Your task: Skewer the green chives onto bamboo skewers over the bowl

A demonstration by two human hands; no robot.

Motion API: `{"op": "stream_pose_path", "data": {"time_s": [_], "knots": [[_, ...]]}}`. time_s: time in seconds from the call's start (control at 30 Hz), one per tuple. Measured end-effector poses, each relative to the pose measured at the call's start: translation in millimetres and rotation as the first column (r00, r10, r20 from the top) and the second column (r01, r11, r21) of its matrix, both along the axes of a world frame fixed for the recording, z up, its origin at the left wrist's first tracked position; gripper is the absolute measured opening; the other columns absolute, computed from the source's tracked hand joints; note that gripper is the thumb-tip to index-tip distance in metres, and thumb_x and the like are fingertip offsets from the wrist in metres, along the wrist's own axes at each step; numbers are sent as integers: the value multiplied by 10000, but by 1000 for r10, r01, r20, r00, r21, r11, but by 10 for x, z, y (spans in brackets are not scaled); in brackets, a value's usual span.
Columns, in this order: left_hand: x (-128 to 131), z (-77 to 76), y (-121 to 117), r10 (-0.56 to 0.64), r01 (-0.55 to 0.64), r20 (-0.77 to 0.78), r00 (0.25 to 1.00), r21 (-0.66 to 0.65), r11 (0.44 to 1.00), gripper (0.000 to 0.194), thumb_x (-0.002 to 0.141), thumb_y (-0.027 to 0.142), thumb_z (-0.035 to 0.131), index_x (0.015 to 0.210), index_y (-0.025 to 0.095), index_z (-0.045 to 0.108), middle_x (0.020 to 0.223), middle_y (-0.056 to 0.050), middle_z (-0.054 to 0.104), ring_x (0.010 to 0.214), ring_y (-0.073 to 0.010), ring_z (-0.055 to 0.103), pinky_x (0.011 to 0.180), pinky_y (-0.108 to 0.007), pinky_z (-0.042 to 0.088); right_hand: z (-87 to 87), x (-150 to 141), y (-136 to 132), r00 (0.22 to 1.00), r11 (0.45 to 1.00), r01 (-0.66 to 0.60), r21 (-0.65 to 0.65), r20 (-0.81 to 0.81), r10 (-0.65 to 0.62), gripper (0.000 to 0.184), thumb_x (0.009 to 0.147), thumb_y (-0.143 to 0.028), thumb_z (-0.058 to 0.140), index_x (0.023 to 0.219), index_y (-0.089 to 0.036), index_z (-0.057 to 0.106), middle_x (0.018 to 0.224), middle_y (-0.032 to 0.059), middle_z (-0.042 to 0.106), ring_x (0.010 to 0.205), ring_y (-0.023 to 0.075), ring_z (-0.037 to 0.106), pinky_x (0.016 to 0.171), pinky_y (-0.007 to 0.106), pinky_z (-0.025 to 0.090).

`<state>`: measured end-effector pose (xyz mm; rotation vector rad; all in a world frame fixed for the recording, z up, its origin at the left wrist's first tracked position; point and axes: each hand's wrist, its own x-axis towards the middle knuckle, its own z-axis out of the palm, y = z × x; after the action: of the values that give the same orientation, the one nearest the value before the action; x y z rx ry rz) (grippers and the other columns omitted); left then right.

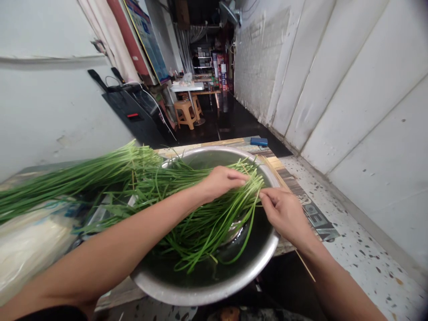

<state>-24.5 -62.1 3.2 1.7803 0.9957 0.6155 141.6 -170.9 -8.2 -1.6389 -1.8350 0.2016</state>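
In my view a plastic bag (36,252) lies before a green bundle (96,174). My left hand (220,183) rests over the stalks (203,227) in the metal basin (200,296); I cannot tell its grip. My right hand (284,211) draws thumb and forefinger close at their pale ends, what's pinched unclear, a thin straw (305,266) showing below.

Forearms (140,232) extended; left hand (221,183) palm down; right hand (286,213), fingers (267,192) pinched.
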Motion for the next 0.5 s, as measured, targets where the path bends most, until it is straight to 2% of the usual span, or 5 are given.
{"op": "stream_pose_path", "data": {"time_s": [0.1,0.17,0.27,0.4,0.5], "knots": [[-45,78,43,-146,152,-75,986,82,985,246,708,259,639,929,192,721,971,-32,709,882,-157,628,854,-288,453,-24,3,-13,999,1000,10,6,-37,-10,283,865,-257,405,661,-173,583,585,12,547,617,148,511,592,239,333],[-99,118,134,-52,80,-126,991,227,971,262,741,259,603,971,193,708,989,-41,703,901,-162,625,874,-303,445,-33,3,-17,999,1000,2,11,-50,-1,278,861,-256,412,671,-172,598,582,8,554,606,144,512,594,239,339],[-189,89,297,181,-64,-211,960,466,882,241,766,239,568,949,182,714,969,-59,700,872,-173,619,845,-313,445,-31,-2,-17,999,1000,-5,22,-52,6,285,858,-256,416,651,-173,593,554,0,541,580,138,502,584,235,337],[-234,-94,433,223,49,-380,898,589,807,221,769,261,571,908,181,724,954,-68,692,913,-210,591,873,-331,412,-10,-7,-12,999,1000,-3,28,-53,4,297,856,-261,416,616,-173,568,530,-4,515,572,137,490,575,232,333],[-202,-189,449,230,114,-462,857,605,788,231,788,268,553,935,199,716,984,-62,682,948,-210,568,912,-331,374,-1,-5,-11,999,1000,-16,26,-46,17,295,853,-255,411,607,-175,553,516,-11,491,551,131,472,563,231,325]]}}
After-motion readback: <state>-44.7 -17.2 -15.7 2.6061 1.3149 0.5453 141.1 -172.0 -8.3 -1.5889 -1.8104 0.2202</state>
